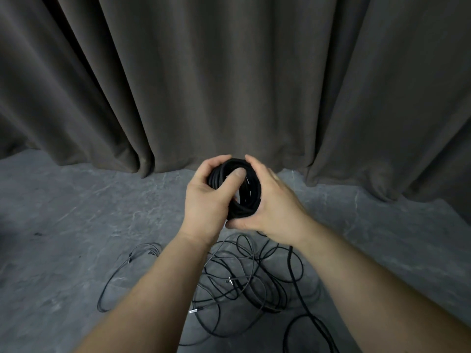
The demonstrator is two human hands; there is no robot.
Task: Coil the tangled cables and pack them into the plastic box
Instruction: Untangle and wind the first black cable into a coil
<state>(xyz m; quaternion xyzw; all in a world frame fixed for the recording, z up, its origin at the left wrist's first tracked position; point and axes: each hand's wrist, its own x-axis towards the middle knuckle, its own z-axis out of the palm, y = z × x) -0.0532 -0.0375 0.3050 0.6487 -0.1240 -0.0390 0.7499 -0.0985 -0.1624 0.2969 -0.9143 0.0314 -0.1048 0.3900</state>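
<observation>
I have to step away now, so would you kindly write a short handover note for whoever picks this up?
Left hand: grips the black cable coil, thumb pressed into its middle.
Right hand: cups the same coil from the other side, fingers curled under it.
Coil is held up in front of the curtain.
Done: one cable wound.
Left: the tangled cables on the grey floor remain uncoiled. No plastic box is in view, so nothing shows as packed.

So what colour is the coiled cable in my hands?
Black; the coiled cable shows clearly in the head view, held between both hands.
</observation>
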